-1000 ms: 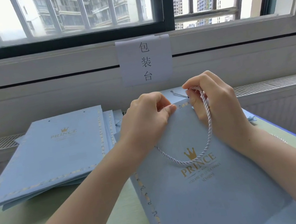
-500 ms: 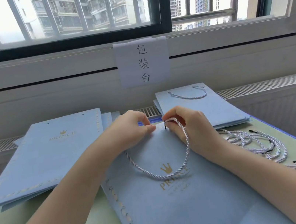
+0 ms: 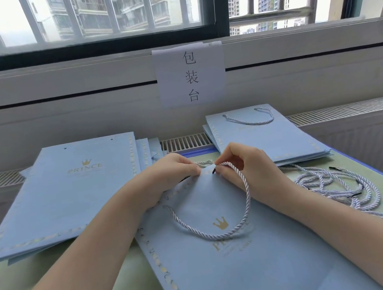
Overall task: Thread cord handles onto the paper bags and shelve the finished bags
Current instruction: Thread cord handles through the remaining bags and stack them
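A light blue paper bag (image 3: 250,268) with a gold crown print lies flat on the table in front of me. A white twisted cord (image 3: 224,233) loops down over its front. My left hand (image 3: 166,181) pinches the bag's top edge at the left. My right hand (image 3: 247,171) pinches the cord's black-tipped end at the top edge, right of the left hand. Whether the tip sits in a hole is hidden by my fingers.
A stack of flat bags without handles (image 3: 67,189) lies at the left. Bags with a cord handle (image 3: 259,139) are piled at the back right. Loose cords (image 3: 337,187) lie at the right. A paper sign (image 3: 190,74) hangs below the window.
The bag has come down from a raised position and lies flat. Both hands have lowered with it and stay pinching at its top edge.
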A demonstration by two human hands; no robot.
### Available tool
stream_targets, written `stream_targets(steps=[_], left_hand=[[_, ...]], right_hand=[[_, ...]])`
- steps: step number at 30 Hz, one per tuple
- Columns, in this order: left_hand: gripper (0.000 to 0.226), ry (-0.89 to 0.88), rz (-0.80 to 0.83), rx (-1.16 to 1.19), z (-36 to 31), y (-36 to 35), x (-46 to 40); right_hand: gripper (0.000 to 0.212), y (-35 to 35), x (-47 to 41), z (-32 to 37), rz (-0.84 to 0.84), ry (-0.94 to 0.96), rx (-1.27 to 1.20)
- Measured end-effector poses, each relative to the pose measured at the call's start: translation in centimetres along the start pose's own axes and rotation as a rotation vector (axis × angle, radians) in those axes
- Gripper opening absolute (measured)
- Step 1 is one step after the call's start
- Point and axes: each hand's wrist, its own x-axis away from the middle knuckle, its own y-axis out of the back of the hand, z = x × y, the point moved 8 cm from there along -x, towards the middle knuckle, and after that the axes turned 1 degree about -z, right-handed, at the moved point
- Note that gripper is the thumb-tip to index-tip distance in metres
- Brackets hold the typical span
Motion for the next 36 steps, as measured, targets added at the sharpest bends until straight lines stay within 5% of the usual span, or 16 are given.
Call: stream_targets(steps=[19,36], left_hand=[[0.037,0.02,0.16,0.198,-0.1,0.1,0.0],[0.016,0.041,0.239,0.369,0.3,0.0,0.2]], right_hand=[[0.01,-0.2,0.3,1.7,0.009,0.128,0.1],[0.012,-0.5,0.6,3.1,0.013,0.244,0.076]])
